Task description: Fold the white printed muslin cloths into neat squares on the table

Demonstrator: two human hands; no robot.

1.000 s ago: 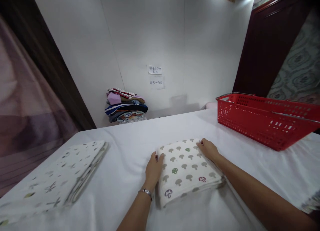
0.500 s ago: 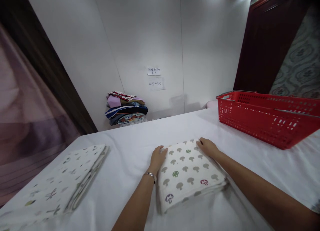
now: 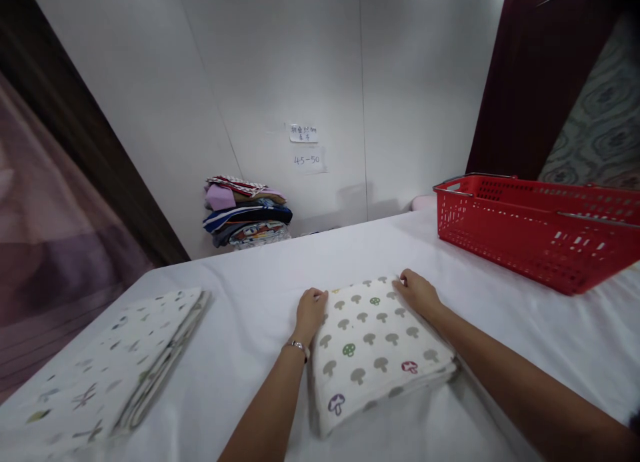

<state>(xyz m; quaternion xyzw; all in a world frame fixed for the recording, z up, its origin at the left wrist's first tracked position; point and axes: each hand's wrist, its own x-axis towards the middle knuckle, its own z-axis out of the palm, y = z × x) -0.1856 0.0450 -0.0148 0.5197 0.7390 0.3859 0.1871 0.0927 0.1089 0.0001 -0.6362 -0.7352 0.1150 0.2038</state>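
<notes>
In front of me lies a white folded cloth [image 3: 373,349] printed with grey, green, red and purple mushrooms. My left hand [image 3: 311,310] is at its far left corner, fingers bent against the edge and closed on it. At the far right corner, my right hand [image 3: 419,293] pinches the cloth's edge between thumb and fingers. The fingertips are partly hidden in both cases. Off to the left rests a second folded white cloth [image 3: 120,362] with a leaf and insect print, touched by neither hand.
A red plastic basket [image 3: 520,242] with metal handles stands on the white-covered table [image 3: 250,355] at the right. Beyond the far edge, a stack of folded fabrics [image 3: 247,215] sits against the wall. Two paper labels [image 3: 307,160] hang above. A pink curtain [image 3: 65,269] borders the left side.
My left hand has shifted slightly outward, its fingers now at the cloth's edge rather than over it. The right hand keeps its place at the corner. The view has moved a little.
</notes>
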